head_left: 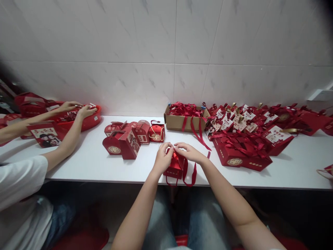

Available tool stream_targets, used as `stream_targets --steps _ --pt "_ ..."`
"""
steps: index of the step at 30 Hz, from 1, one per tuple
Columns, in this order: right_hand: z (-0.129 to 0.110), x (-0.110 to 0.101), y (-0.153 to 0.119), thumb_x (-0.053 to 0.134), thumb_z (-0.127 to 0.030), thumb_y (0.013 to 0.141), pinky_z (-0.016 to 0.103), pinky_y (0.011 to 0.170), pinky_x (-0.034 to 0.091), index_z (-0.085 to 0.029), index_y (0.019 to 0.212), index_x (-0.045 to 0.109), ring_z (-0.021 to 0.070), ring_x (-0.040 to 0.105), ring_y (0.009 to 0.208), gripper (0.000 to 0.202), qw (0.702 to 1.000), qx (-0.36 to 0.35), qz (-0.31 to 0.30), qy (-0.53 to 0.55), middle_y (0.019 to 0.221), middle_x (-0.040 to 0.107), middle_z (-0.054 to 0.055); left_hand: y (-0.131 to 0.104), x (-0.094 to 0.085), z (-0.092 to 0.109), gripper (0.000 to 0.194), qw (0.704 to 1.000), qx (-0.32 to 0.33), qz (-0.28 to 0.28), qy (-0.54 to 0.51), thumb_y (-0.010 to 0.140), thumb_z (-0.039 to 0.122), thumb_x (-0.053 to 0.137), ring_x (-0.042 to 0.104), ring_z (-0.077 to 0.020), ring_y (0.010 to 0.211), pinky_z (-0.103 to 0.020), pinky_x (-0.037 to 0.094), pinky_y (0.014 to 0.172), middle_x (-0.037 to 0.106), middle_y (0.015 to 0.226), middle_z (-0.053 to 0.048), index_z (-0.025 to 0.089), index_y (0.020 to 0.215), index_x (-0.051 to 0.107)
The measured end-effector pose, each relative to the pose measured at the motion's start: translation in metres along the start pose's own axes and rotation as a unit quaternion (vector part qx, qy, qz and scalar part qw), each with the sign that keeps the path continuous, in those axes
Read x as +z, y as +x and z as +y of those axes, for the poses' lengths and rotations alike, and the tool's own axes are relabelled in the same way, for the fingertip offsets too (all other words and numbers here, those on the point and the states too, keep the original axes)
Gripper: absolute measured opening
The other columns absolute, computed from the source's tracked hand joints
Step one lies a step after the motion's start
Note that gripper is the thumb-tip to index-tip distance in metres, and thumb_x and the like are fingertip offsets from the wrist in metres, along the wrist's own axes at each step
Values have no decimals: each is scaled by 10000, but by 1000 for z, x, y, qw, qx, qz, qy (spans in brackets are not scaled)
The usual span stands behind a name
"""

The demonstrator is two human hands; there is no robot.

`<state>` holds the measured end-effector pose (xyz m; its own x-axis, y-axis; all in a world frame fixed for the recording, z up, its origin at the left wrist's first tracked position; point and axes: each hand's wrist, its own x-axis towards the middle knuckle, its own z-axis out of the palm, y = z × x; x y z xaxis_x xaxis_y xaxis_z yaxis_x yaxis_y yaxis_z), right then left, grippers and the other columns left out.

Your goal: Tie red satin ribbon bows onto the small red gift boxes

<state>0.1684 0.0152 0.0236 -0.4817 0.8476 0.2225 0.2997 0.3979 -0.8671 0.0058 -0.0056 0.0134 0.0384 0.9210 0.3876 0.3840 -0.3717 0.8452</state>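
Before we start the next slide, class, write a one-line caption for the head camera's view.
Two hands pinch the top of a red box beside trailing ribbon.

Small glossy red gift box (173, 171): pale lettering on near face, stands upright on white table (147, 162), close to near edge, at 6 o'clock of view. Its top is partly hidden, closure not clear. Dark red ribbon (194, 175): loose, curved, at 3 to 5 o'clock of box. Thin red cord (170, 184): hangs in loop, at 6 o'clock.

Wears faded blue jeans (162, 222) and a pale garment (179, 248), barely visible at the bottom edge; has bare forearms (142, 205) and bare hands (163, 159).
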Motion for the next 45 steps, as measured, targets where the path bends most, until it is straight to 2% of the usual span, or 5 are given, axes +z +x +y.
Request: stream_targets --steps 5,11,19,35,45 --pt "-9 -5 7 563 -483 803 346 957 374 -194 771 632 204 547 1051 299 995 -35 23 89 1111 615 60 -2 -11 9 182 999 -18 9 -48 844 356 473 579 -188 980 -295 461 796 614 1016 -60 200 897 553" --pt "-17 -11 9 541 -464 813 310 933 376 -204 927 624 185 538 1033 296 976 -6 138 169 1065 634 45 -27 -21 2 232 993 -6 -21 119 729 346 630 628 -207 814 -309 477 699 665 875 -48 221 921 593" --pt "-11 18 6 529 -379 817 359 1039 272 -194 724 618 219 407 1243 225 998 43 33 -14 1352 451 62 -28 -24 -18 270 991 -101 89 -17 762 353 567 623 -163 668 -246 490 594 650 698 -31 168 950 627" --pt "-1 28 17 515 -362 822 383 1006 322 -201 768 660 245 459 1207 223 997 52 -26 -59 1325 484 82 -39 -25 -31 368 984 -113 84 -107 750 423 601 618 -134 615 -246 533 582 680 750 -35 153 990 670" --pt "-28 31 15 489 -351 856 476 1035 229 -219 832 671 272 392 1260 227 979 92 -40 -175 1342 470 89 -43 -26 -22 352 985 -116 70 -111 736 414 610 606 -132 598 -238 527 560 656 696 -22 160 973 665"
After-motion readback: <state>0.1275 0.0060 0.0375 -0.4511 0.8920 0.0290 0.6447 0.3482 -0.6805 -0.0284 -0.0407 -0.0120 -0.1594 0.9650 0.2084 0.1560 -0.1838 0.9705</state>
